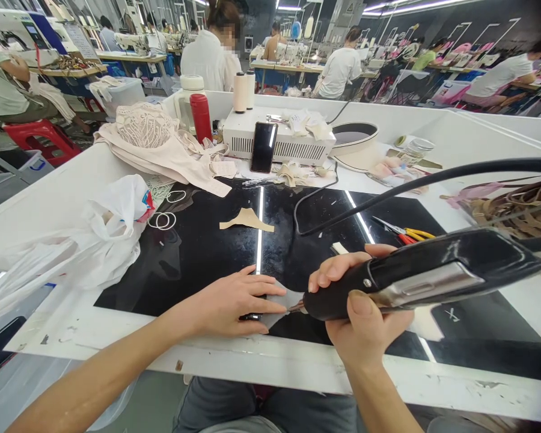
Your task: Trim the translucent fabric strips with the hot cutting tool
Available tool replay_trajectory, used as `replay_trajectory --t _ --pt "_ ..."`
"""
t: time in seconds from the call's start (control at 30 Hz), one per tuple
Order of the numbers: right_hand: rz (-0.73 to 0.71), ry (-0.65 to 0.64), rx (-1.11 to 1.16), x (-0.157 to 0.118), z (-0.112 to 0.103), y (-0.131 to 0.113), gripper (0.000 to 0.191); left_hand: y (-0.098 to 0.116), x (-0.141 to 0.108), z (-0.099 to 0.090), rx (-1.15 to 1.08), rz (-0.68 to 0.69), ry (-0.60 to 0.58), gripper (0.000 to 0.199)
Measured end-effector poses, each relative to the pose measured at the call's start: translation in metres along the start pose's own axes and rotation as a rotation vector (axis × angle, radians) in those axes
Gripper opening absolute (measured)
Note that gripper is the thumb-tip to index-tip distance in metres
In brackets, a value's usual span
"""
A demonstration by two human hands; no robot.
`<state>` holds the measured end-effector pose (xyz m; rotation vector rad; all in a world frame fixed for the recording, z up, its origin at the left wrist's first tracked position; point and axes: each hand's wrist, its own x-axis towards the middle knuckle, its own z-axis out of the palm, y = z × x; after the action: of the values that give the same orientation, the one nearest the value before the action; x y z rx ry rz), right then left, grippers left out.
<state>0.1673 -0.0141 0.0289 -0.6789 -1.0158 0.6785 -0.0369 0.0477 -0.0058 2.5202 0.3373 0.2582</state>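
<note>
My right hand (365, 307) is wrapped round a black corded handheld tool (415, 276) with a silver lever along its side. Its narrow metal tip (299, 307) points left and reaches the edge of a grey flat piece (277, 322) on the black board. Over that piece lies my left hand (238, 302), palm down, fingers spread and stretched towards the tip. A small dark object (251, 317) shows between thumb and fingers, mostly covered. Farther back on the board rests a beige shaped fabric piece (246, 220).
Red and yellow-handled pliers (412, 235) lie at right, below the tool's black cable (388, 192). A white plastic bag (112, 231) and beige garments (162, 153) sit at left. A phone (264, 147) leans on a white vented box (293, 144). Other people sit at sewing machines behind.
</note>
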Motion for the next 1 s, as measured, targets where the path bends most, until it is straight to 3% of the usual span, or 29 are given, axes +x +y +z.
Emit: replay_trajectory --t 1.0 --pt "0.013 0.024 -0.034 -0.002 0.0026 -0.003 0.038 -0.0009 -0.0003 0.0013 0.012 0.0 0.004 0.052"
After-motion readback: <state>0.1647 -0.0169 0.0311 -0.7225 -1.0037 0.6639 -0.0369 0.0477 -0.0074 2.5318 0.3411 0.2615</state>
